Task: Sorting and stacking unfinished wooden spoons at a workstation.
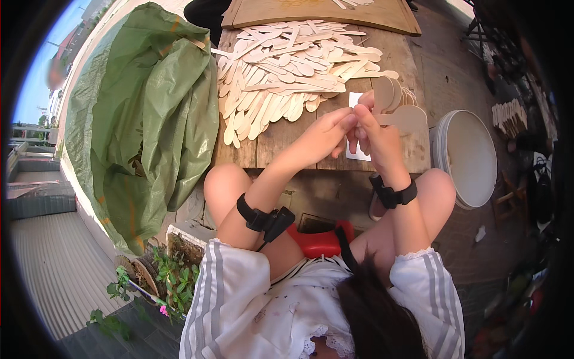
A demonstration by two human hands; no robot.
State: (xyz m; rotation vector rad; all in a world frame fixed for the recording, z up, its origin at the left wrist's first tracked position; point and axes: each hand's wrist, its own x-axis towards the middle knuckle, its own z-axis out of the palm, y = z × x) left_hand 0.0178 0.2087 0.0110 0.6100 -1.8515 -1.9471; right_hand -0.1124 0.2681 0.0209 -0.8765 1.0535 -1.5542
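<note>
My left hand [327, 136] and my right hand [382, 142] meet over the table's near right edge, with thumbs and fingertips pressed together. Both are closed, and whatever lies between the fingers is hidden. Just beyond and beside my right hand, flat rounded wooden pieces [410, 118] fan out to the right; their lower ends are behind the hand, so I cannot tell whether it grips them. A white card [354, 151] lies under my hands. To the left and farther back, a large heap of wooden spoons [287, 75] covers the tabletop.
The wooden table [272, 152] stands before my knees, a board [335, 17] at its far end. A green plastic sheet [149, 119] bulges on the left, above a potted plant [176, 275]. A white bucket [469, 158] stands right of the table. A red seat [317, 244] is under me.
</note>
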